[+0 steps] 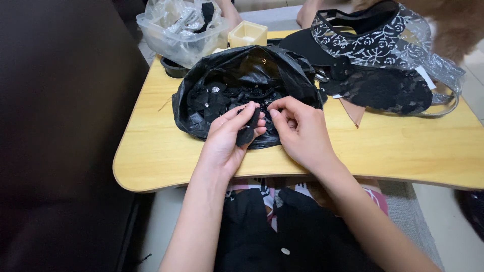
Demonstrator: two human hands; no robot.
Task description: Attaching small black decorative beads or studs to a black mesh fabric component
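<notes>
Two hands: both reach forward from the bottom edge, forearms angled toward each other, meeting at the mouth of a black bag point(282, 63).
Left hand point(229, 138): palm turned up and inward, fingers curled together and clamped on a small black piece point(248, 132) between thumb and fingertips.
Right hand point(300, 131): knuckles up, fingers bent and drawn together, tips pinching at the same black piece from its 3 o'clock side; likely touching it, though the dark blurs the contact.
Black bag: open, on the wooden table point(398, 151), holding more black pieces.
At 12 o'clock: clear tub point(166, 40).
At 2 o'clock: lace visor point(373, 40).
</notes>
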